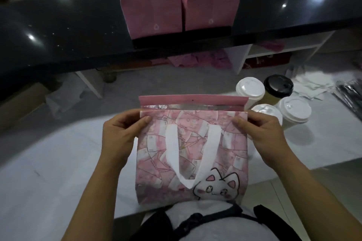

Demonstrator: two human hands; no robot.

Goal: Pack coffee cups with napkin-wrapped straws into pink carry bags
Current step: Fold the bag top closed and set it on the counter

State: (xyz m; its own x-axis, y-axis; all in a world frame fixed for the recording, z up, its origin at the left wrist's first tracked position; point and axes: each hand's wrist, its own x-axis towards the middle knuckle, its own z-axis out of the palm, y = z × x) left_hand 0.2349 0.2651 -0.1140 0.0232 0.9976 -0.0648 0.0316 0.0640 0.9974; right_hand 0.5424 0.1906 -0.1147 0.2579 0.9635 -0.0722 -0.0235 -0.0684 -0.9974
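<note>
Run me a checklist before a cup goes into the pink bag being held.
1. Grip: left hand and right hand pinch the pink bag at its top corners: ok.
2. Bag mouth wide enough for a cup: not ok, only a narrow slit shows.
3. Supply: lidded cups stand close on the right: ok.
4. A hand free to lift a cup: not ok.
5. Napkin-wrapped straw ready: cannot tell.
</note>
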